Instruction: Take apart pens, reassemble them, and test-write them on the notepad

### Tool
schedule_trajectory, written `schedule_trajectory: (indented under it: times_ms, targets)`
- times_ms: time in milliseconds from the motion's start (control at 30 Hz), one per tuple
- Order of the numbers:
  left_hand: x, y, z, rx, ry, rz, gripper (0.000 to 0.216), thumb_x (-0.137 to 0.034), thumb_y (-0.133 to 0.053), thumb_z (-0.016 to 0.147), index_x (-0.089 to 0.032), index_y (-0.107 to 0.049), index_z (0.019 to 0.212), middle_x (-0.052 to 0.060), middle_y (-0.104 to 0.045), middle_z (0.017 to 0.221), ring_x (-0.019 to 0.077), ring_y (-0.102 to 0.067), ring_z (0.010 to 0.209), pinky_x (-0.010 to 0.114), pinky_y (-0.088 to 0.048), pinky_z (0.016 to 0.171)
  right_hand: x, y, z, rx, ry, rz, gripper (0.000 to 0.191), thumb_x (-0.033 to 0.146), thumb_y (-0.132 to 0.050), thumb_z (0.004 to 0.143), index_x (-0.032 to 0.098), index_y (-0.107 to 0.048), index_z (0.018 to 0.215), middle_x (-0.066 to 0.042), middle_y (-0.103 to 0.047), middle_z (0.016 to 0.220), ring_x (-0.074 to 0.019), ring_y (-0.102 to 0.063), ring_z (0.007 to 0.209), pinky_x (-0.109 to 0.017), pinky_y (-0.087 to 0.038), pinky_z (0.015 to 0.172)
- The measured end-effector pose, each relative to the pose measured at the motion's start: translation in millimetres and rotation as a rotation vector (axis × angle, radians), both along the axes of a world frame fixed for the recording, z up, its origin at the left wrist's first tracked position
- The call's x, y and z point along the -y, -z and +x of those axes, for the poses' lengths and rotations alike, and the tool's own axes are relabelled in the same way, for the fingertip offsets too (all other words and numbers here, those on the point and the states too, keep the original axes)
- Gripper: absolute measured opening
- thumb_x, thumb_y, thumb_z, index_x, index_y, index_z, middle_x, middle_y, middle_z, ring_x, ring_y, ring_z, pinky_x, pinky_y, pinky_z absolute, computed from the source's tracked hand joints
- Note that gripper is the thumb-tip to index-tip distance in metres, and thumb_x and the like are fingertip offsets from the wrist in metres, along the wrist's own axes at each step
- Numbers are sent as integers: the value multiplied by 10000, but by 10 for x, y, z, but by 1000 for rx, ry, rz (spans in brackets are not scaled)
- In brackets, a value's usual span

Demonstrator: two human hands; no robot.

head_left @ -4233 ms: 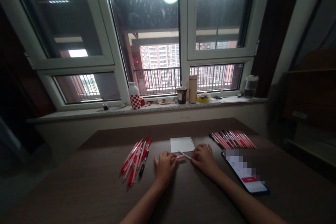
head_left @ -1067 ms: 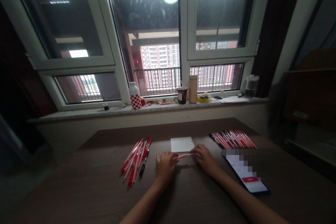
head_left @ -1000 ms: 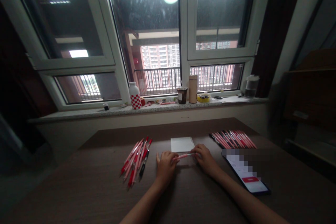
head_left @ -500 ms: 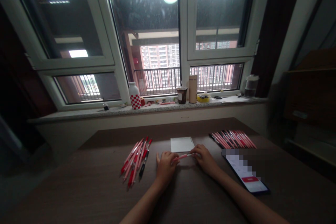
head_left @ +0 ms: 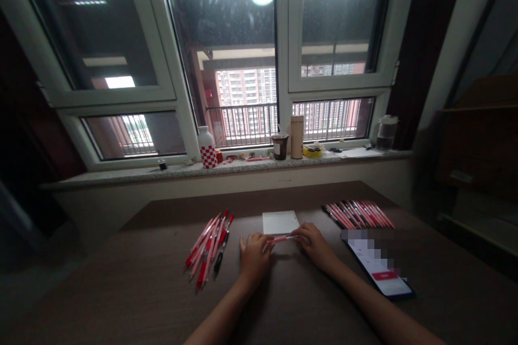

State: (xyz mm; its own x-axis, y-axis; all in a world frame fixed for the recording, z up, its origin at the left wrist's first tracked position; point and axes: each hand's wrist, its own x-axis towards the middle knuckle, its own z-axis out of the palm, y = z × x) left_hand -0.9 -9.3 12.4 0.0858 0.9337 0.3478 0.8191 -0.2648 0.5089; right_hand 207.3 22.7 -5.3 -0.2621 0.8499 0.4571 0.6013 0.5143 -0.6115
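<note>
Between my two hands a pink pen lies level, just in front of a white lined sheet on the brown table. My left hand pinches one end of the pen. At its other, paler end are the closed fingertips of my right hand. Left of my hands is a loose pile of pink, red and black pens. A neat row of similar pens lies at the right, beyond my right hand.
A phone with a lit screen lies right of my right forearm. Along the windowsill behind the table stand a checkered bottle, a brown cup, a tan flask, yellow tape and a clear jar.
The pen has turned slightly between my fingers and shows more of its pink part beside my left hand. Both hands stay in nearly the same place.
</note>
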Motion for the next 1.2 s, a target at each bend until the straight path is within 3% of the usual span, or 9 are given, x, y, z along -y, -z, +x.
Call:
schedule_trajectory:
  times_ms: [300,500,667,1200]
  targets:
    - [2,-2,6,28,-16,-16,221,-341,-454,892,-298,-652,979,21,-668,1044,205,-545,1044,588,-137,1077,-56,51,68,-54,9,101,429,207,-543,815,209,-533,1243,-71,-623,1005,-223,-531,979,-388,-400,922]
    - [6,-7,8,12,-56,-21,247,-345,-426,899,-280,-649,983,36,-668,1049,216,-533,1050,577,-147,1077,-82,69,94,-11,148,78,361,182,-582,745,180,-564,1106,-81,-597,994,-235,-525,957,-380,-425,875]
    - [13,-10,5,10,-69,-7,245,-357,-425,901,-274,-645,974,35,-672,1047,214,-537,1050,577,-141,1077,-18,8,72,97,167,33,203,217,-668,698,200,-628,896,-75,-564,989,-252,-485,1000,-380,-410,895]
    - [17,-15,12,-5,-74,12,233,-354,-443,895,-290,-656,964,24,-680,1008,219,-563,1021,581,-180,1066,-7,34,50,178,147,15,135,231,-659,717,211,-698,845,-96,-554,1071,-271,-447,1074,-399,-388,922]
